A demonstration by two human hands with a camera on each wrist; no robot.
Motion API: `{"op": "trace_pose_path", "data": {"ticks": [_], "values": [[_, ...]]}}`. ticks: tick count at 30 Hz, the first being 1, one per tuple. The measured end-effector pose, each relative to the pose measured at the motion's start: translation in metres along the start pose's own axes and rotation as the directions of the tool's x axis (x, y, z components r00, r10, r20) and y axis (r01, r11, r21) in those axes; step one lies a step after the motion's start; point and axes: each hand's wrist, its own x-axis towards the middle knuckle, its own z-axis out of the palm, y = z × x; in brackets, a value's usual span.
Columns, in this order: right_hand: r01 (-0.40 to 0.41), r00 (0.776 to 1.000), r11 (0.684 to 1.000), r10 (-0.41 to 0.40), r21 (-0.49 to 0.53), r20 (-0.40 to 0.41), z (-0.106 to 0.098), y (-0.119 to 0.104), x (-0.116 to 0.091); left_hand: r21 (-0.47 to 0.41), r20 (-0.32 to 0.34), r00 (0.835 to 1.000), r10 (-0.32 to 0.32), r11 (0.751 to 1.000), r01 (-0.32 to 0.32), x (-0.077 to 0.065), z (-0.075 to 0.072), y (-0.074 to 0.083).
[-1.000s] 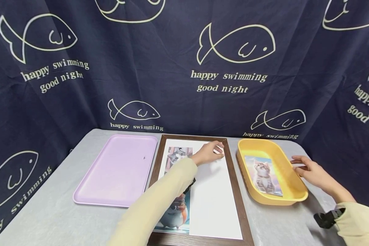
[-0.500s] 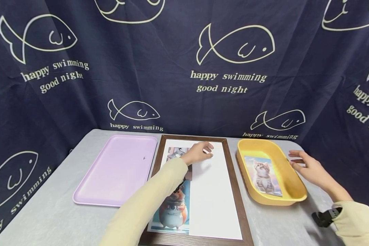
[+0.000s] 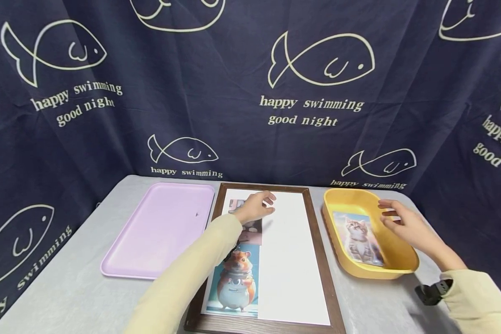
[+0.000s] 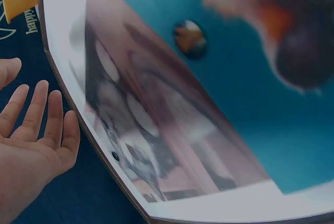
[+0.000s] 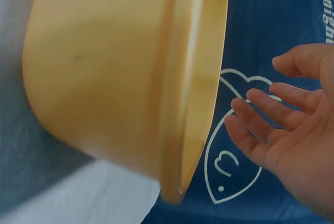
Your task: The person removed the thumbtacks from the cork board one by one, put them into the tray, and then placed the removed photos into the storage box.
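Observation:
My left hand (image 3: 256, 207) hovers over the upper part of a brown-framed white board (image 3: 323, 264), its fingers loosely bent around nothing. Under that forearm lies a grey cat picture (image 3: 252, 237), partly hidden, and below it a hamster picture (image 3: 235, 290) on a blue-green ground. Both fill the board's left column. Over the right rim of a yellow basin (image 3: 394, 246) is my right hand (image 3: 411, 229), with relaxed fingers that hold nothing; the right wrist view shows it apart from the wall. A kitten picture (image 3: 358, 239) lies in the basin.
To the left of the board stands a shallow lilac tray (image 3: 158, 232) with a small dark mark. The grey tabletop (image 3: 79, 278) ends at a dark blue fish-print curtain (image 3: 242, 116) at the back and sides.
My left hand has moved left across the board from its upper right corner, uncovering more of the hamster picture. My right hand has shifted left and up, from beside the basin to over its rim.

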Motion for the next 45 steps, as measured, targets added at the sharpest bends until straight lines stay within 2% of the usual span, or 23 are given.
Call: {"op": "trace_pose_path", "data": {"ticks": [8,17,24,35,40,45], "values": [[0.044,0.998,0.999,-0.044,-0.004,0.033,0.012,-0.018,0.009,0.013,-0.036,0.999,0.008,1.0,-0.008,-0.005,-0.009,-0.015],[0.184,0.983,0.983,-0.184,-0.01,0.02,0.034,-0.04,0.019,0.01,-0.094,0.995,0.016,1.0,-0.015,-0.015,-0.017,-0.028],[0.19,0.98,0.982,-0.189,-0.013,0.063,0.046,-0.057,0.023,0.006,-0.107,0.994,0.026,1.0,-0.026,-0.018,-0.022,-0.037],[0.207,0.97,0.978,-0.206,0.004,0.126,0.068,-0.078,0.031,0.102,-0.144,0.99,0.009,0.995,0.006,-0.02,-0.026,-0.045],[0.211,0.964,0.977,-0.211,0.018,0.161,0.077,-0.085,0.033,0.171,-0.136,0.99,-0.026,0.984,0.05,-0.02,-0.026,-0.048],[0.228,0.956,0.974,-0.227,0.02,0.183,0.089,-0.092,0.037,0.231,-0.129,0.991,-0.037,0.971,0.066,-0.021,-0.026,-0.049]]}}
